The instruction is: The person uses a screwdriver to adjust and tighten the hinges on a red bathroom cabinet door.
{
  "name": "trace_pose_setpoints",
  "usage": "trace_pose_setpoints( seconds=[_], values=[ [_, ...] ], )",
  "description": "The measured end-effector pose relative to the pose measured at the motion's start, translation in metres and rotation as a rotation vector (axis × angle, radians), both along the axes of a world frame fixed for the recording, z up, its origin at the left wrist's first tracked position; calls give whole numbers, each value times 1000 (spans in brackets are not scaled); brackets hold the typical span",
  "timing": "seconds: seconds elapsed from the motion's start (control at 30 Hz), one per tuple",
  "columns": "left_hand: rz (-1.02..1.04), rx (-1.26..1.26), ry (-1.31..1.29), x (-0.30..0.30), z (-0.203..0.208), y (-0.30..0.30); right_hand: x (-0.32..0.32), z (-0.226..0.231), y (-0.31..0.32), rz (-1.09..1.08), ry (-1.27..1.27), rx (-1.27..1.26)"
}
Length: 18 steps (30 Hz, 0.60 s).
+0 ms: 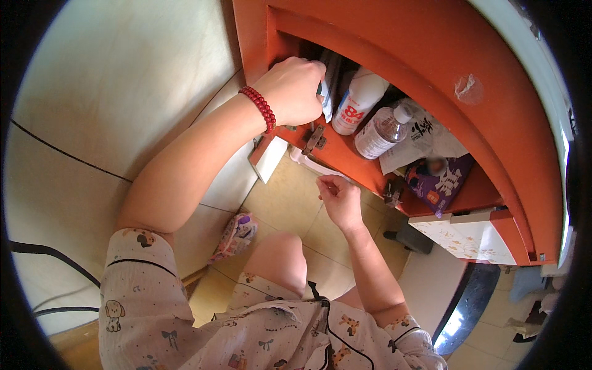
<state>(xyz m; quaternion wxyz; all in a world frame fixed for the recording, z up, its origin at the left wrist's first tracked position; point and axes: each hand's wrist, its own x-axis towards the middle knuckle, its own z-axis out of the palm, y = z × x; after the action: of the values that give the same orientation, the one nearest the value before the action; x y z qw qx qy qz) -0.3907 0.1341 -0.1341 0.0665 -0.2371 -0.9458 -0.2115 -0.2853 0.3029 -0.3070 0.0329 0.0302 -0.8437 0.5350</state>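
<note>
A pale packet [328, 94] is just beside the left hand [293, 91]; whether its bent fingers pinch it, I cannot tell; the right hand's fingers [333, 182] curl loosely

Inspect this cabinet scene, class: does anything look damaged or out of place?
Yes. A crumpled, pale patch interrupts the otherwise smooth orange cabinet front, perhaps peeling film. Also, a colourful package lies on the floor near the wall, possibly misplaced.

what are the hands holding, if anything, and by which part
The right hand appears empty; whether the left hand, at the cabinet, holds anything cannot be told.
</note>
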Motion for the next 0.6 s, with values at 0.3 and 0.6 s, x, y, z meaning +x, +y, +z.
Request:
trace_pose_setpoints(
  seconds=[0.3, 0.6],
  values=[
    [-5, 20, 45, -1, -3, -2, 5, 6, -3, -3, 2, 35],
    [-1, 13, 35, 1, -4, -1, -24, 23, 2, -75, 123, 31]
  ],
)
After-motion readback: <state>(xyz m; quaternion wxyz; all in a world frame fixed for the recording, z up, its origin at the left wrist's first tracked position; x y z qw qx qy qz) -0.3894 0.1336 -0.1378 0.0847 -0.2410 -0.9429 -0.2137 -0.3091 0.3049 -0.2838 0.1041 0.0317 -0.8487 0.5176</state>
